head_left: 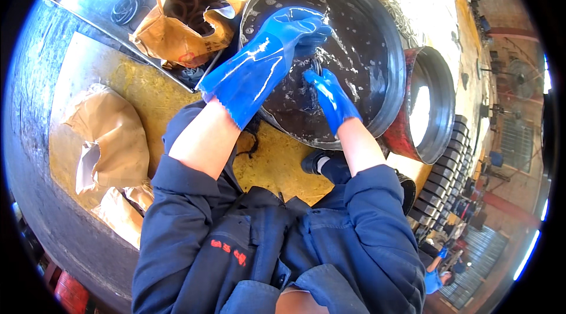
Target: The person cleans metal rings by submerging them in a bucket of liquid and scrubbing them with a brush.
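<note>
Both of my hands wear long blue rubber gloves, wet and shiny, over a large round metal tub of dark liquid with pale foam. My left hand is closed, its fingers curled over above the liquid; what they hold, if anything, is hidden. Lower and to its right, my right hand is closed at the liquid's surface, thumb and fingers pressed together beside a small dark, wet thing. Its kind is not clear. Ripples and splashes show around the fingers.
Left of the tub, an open brown paper sack holds dark rings. A coil of thin rings lies behind it. Crumpled paper sacks lie at left. A red metal drum and stacked dark blocks stand at right. Another person is far right.
</note>
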`<act>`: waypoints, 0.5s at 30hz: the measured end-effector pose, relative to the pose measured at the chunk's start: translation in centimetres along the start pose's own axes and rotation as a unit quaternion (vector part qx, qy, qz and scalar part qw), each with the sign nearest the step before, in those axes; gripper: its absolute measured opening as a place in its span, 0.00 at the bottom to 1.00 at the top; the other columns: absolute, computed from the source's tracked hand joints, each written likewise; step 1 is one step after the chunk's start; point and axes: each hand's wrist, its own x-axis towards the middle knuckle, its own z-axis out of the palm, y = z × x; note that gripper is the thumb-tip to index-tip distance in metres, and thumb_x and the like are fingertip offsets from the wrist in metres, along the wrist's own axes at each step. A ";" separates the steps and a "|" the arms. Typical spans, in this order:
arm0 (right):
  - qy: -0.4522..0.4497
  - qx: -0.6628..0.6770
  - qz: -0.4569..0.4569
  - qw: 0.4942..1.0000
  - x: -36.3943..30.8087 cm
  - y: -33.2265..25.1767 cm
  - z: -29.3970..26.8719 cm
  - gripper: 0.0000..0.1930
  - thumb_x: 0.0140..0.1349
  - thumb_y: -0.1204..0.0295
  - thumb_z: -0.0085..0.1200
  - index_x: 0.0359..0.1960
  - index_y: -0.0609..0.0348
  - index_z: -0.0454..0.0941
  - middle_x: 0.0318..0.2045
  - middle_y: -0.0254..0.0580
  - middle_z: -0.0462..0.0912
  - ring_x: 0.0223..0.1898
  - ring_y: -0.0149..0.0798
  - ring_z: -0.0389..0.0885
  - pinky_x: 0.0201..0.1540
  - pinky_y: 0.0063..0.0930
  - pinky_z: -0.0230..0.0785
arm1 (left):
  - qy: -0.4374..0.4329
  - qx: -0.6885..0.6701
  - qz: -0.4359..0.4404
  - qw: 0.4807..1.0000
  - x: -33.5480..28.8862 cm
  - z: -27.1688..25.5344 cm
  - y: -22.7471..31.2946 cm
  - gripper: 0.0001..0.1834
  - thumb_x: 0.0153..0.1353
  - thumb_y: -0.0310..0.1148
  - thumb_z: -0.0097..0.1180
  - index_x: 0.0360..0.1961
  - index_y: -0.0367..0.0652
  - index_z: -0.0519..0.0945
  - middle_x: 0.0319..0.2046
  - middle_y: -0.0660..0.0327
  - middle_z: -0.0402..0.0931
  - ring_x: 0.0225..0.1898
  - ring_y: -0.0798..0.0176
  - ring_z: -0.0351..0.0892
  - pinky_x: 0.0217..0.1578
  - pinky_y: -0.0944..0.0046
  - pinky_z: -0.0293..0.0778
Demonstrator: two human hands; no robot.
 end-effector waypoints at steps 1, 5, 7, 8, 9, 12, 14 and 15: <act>-0.029 0.021 0.007 0.999 3.2 3.3 -1.3 0.24 0.70 0.59 0.59 0.61 0.62 0.77 0.51 0.45 0.85 0.53 0.39 0.81 0.60 0.34 0.69 | 0.004 0.007 -0.008 1.000 -0.1 0.5 0.4 0.14 0.74 0.36 0.57 0.57 0.45 0.80 0.54 0.51 0.85 0.54 0.54 0.86 0.54 0.55 0.81; -0.067 -0.064 -0.004 0.996 1.7 5.0 -4.4 0.24 0.70 0.57 0.59 0.60 0.61 0.79 0.53 0.47 0.85 0.54 0.39 0.80 0.60 0.34 0.69 | 0.005 0.019 -0.048 0.999 0.7 2.1 -0.6 0.15 0.73 0.36 0.59 0.57 0.45 0.80 0.54 0.51 0.85 0.55 0.54 0.86 0.54 0.55 0.81; -0.079 -0.135 0.008 0.988 0.6 3.0 -4.3 0.25 0.71 0.56 0.57 0.63 0.61 0.78 0.57 0.48 0.83 0.59 0.40 0.79 0.64 0.33 0.66 | -0.002 0.019 -0.041 0.999 0.8 1.7 -0.8 0.16 0.73 0.37 0.60 0.58 0.45 0.80 0.54 0.51 0.85 0.55 0.54 0.86 0.54 0.55 0.81; -0.078 -0.156 -0.001 0.985 0.0 1.7 -4.0 0.26 0.72 0.54 0.56 0.63 0.60 0.78 0.59 0.49 0.82 0.60 0.41 0.77 0.66 0.34 0.65 | -0.011 0.020 -0.028 0.999 0.7 1.4 -1.0 0.16 0.72 0.37 0.60 0.58 0.44 0.80 0.54 0.51 0.85 0.55 0.54 0.86 0.54 0.55 0.81; -0.075 -0.176 -0.010 0.981 -0.3 1.0 -3.8 0.27 0.73 0.53 0.54 0.64 0.60 0.77 0.61 0.50 0.81 0.62 0.42 0.76 0.68 0.34 0.63 | -0.021 0.022 -0.016 0.999 0.8 1.1 -1.3 0.17 0.72 0.36 0.60 0.58 0.44 0.80 0.54 0.51 0.85 0.55 0.54 0.86 0.54 0.55 0.81; 0.040 -0.133 -0.015 0.990 -0.9 -0.6 -1.1 0.24 0.69 0.55 0.56 0.58 0.61 0.82 0.54 0.51 0.85 0.56 0.43 0.81 0.61 0.37 0.69 | -0.022 0.010 -0.003 1.000 0.9 0.3 -1.6 0.17 0.71 0.36 0.61 0.58 0.44 0.81 0.53 0.50 0.85 0.55 0.54 0.86 0.54 0.55 0.82; -0.002 -0.059 0.013 0.998 0.2 0.4 -1.6 0.37 0.69 0.50 0.58 0.71 0.63 0.68 0.65 0.52 0.77 0.66 0.46 0.73 0.70 0.41 0.62 | -0.034 0.007 -0.002 0.999 1.0 0.6 -1.9 0.17 0.71 0.36 0.61 0.58 0.44 0.81 0.53 0.51 0.86 0.54 0.54 0.86 0.54 0.55 0.82; -0.057 -0.060 -0.032 0.996 1.9 1.2 -1.5 0.38 0.68 0.51 0.62 0.71 0.65 0.67 0.62 0.52 0.79 0.65 0.44 0.74 0.68 0.39 0.64 | -0.033 0.008 0.006 0.999 0.5 0.6 -1.1 0.16 0.71 0.37 0.61 0.57 0.44 0.81 0.52 0.51 0.86 0.54 0.54 0.86 0.54 0.55 0.82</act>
